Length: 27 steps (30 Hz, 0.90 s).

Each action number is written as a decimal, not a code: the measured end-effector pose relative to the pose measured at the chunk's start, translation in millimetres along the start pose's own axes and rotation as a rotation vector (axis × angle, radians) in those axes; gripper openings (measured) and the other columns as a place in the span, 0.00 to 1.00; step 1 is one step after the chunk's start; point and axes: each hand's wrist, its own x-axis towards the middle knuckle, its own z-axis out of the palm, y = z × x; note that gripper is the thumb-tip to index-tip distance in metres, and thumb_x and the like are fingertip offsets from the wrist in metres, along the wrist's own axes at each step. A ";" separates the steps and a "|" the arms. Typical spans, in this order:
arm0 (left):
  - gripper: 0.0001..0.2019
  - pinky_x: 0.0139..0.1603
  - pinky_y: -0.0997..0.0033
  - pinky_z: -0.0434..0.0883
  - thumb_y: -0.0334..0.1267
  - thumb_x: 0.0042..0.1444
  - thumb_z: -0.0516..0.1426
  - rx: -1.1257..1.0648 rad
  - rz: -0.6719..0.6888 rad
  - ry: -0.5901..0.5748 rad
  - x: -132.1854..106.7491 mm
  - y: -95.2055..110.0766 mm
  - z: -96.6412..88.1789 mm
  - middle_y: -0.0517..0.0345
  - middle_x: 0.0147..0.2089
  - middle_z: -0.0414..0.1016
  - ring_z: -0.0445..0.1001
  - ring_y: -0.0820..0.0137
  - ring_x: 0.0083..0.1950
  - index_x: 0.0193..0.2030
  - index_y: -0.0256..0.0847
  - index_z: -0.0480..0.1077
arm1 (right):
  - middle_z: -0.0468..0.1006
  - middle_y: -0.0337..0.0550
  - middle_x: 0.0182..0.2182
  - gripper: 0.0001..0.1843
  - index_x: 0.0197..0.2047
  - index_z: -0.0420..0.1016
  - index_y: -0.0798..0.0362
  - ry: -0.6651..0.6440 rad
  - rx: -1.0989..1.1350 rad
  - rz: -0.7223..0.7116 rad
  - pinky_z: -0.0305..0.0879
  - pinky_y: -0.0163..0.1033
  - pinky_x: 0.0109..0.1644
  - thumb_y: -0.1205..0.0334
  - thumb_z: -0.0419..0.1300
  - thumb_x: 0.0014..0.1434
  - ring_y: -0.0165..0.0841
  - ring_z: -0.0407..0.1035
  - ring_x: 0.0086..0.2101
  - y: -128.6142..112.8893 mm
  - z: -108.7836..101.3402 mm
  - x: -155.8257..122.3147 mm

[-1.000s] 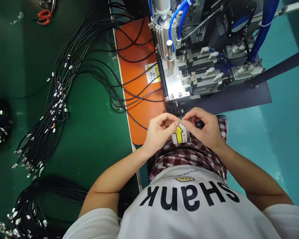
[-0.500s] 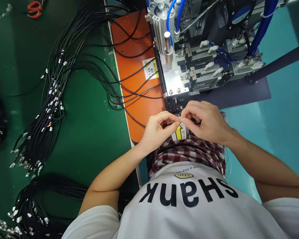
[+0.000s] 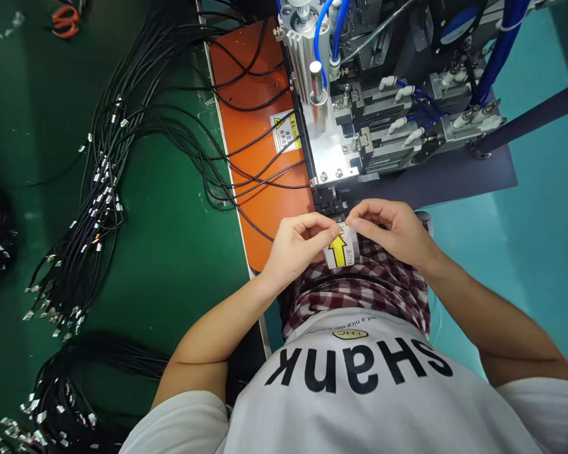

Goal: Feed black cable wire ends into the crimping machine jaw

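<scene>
My left hand [image 3: 299,247] and my right hand [image 3: 392,233] meet fingertip to fingertip just in front of the machine's black fixture [image 3: 330,202]. Both pinch a tiny metal-tipped part [image 3: 341,225] between thumb and forefinger; it is too small to name with certainty. A thin black cable seems to run from under my left fingers. Right below the pinch sits a white label with a yellow arrow [image 3: 339,251] that points toward the fixture.
An orange mat [image 3: 255,139] crossed by black cables [image 3: 246,170] lies left of the machine [image 3: 369,113]. Bundles of black cables with metal ends [image 3: 89,208] spread over the green table. Red pliers [image 3: 65,20] lie at the far left. A teal surface [image 3: 539,239] is at the right.
Both hands have moved slightly up toward the fixture and stayed pinched together. The yellow arrow label shows more fully below the fingers now.
</scene>
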 end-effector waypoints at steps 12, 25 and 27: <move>0.12 0.20 0.81 0.63 0.46 0.55 0.66 -0.009 -0.020 -0.025 -1.2 -1.1 -0.9 0.58 0.29 0.73 0.67 0.77 0.25 0.34 0.38 0.78 | 0.73 0.37 0.29 0.04 0.34 0.75 0.51 0.063 -0.049 -0.114 0.61 0.37 0.34 0.64 0.62 0.63 0.29 0.64 0.30 1.9 11.6 -1.5; 0.12 0.26 0.80 0.68 0.41 0.48 0.71 -0.116 0.045 -0.100 -0.3 0.3 -7.5 0.58 0.30 0.75 0.71 0.77 0.28 0.35 0.37 0.77 | 0.67 0.38 0.34 0.07 0.38 0.68 0.50 0.050 0.189 -0.143 0.59 0.38 0.39 0.59 0.57 0.69 0.30 0.62 0.34 9.9 30.5 -7.8; 0.13 0.25 0.80 0.68 0.41 0.48 0.71 -0.106 0.039 -0.105 -1.2 1.5 -6.5 0.58 0.30 0.75 0.70 0.77 0.28 0.35 0.37 0.77 | 0.66 0.38 0.34 0.07 0.38 0.68 0.50 0.047 0.229 -0.118 0.59 0.38 0.38 0.59 0.57 0.69 0.30 0.61 0.33 10.7 31.8 -8.6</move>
